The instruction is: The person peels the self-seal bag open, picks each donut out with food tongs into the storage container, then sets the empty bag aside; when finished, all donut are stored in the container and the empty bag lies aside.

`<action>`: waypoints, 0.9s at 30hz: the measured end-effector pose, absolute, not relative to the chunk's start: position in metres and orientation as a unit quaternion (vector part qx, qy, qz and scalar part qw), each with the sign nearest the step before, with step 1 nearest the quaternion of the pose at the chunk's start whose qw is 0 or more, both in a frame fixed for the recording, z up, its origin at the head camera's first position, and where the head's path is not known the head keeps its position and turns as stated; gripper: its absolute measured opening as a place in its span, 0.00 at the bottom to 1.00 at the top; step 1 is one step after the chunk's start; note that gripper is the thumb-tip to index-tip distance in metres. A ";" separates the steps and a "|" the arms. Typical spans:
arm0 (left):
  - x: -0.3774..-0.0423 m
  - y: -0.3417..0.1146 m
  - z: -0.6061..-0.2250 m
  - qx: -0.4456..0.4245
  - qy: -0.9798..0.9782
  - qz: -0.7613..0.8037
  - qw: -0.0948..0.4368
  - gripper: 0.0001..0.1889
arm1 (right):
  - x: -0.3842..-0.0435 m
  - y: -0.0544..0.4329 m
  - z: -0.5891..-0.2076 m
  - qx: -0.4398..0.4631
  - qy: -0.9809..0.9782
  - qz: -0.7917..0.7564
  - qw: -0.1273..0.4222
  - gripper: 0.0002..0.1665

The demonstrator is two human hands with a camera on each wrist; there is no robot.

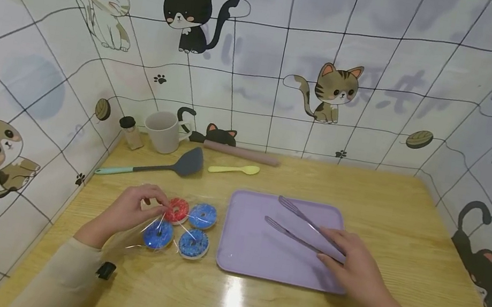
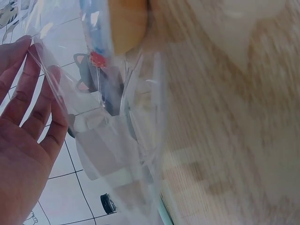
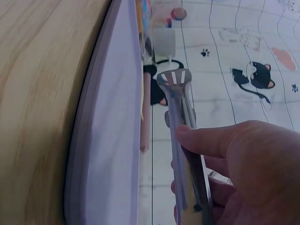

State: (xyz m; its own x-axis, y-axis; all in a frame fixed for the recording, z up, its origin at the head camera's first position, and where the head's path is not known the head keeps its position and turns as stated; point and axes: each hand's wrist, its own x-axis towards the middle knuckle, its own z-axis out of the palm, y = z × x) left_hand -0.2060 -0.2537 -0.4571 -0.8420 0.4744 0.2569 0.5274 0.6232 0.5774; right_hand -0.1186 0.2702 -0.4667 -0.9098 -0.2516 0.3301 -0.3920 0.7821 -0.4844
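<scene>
My left hand (image 1: 130, 213) pinches the edge of a clear plastic bag (image 2: 154, 112) between thumb and fingertips, on the left of the table. Under the plastic lie one red toy donut (image 1: 182, 206) and three blue sprinkled donuts (image 1: 194, 240), flat in two rows. The fingertips are beside the red one. In my right hand (image 1: 358, 270) is a pair of metal tongs (image 1: 299, 214), gripped near the rear end with the thumb on one arm. Their slotted tips are spread apart, pointing left above the purple tray (image 1: 238, 255), with nothing between them.
Behind the donuts lies a dark spatula (image 1: 188, 162) with a mint handle, near a yellow spoon (image 1: 248, 169). Along the back stand a seasoning jar (image 1: 133, 135) and a pale mug (image 1: 162, 131), with a rolling pin (image 1: 241, 153) by the cat-print wall covering.
</scene>
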 end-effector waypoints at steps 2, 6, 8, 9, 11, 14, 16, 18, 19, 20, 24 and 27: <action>-0.207 -0.253 -0.457 -0.279 -0.900 -0.334 0.040 0.03 | -0.121 0.260 -0.467 0.185 -0.934 0.281 0.120 0.34; -0.208 -0.254 -0.458 -0.281 -0.899 -0.334 0.043 0.03 | -0.126 0.242 -0.465 0.217 -0.929 0.280 0.104 0.32; -0.208 -0.254 -0.459 -0.281 -0.899 -0.333 0.046 0.03 | -0.129 0.234 -0.463 0.234 -0.926 0.279 0.097 0.30; -0.209 -0.254 -0.459 -0.281 -0.899 -0.333 0.048 0.03 | -0.130 0.231 -0.462 0.241 -0.925 0.278 0.094 0.30; -0.208 -0.255 -0.460 -0.280 -0.899 -0.333 0.049 0.03 | -0.133 0.224 -0.459 0.251 -0.924 0.274 0.087 0.29; -0.208 -0.255 -0.460 -0.278 -0.899 -0.335 0.046 0.03 | -0.137 0.216 -0.456 0.259 -0.924 0.272 0.073 0.28; -0.207 -0.255 -0.460 -0.275 -0.900 -0.337 0.043 0.03 | -0.139 0.211 -0.455 0.263 -0.924 0.271 0.064 0.27; -0.206 -0.255 -0.460 -0.273 -0.900 -0.338 0.041 0.03 | -0.140 0.206 -0.454 0.269 -0.923 0.270 0.056 0.26; -0.206 -0.255 -0.460 -0.272 -0.899 -0.340 0.041 0.03 | -0.141 0.204 -0.453 0.272 -0.923 0.269 0.053 0.26; -0.206 -0.255 -0.460 -0.272 -0.899 -0.340 0.041 0.03 | -0.141 0.201 -0.453 0.274 -0.923 0.266 0.050 0.25; -0.207 -0.255 -0.461 -0.271 -0.900 -0.339 0.043 0.04 | -0.146 0.191 -0.454 0.283 -0.924 0.254 0.042 0.25; -0.209 -0.255 -0.462 -0.272 -0.901 -0.336 0.048 0.04 | -0.152 0.183 -0.455 0.288 -0.925 0.244 0.042 0.26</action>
State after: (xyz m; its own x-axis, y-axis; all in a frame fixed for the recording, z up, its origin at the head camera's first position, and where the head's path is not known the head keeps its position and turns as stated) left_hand -0.2087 -0.2548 -0.4616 -0.8474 0.4576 0.2693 0.5223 0.6268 0.5783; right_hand -0.1520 0.1827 -0.4552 -0.8311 -0.5120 0.2171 -0.5525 0.7159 -0.4269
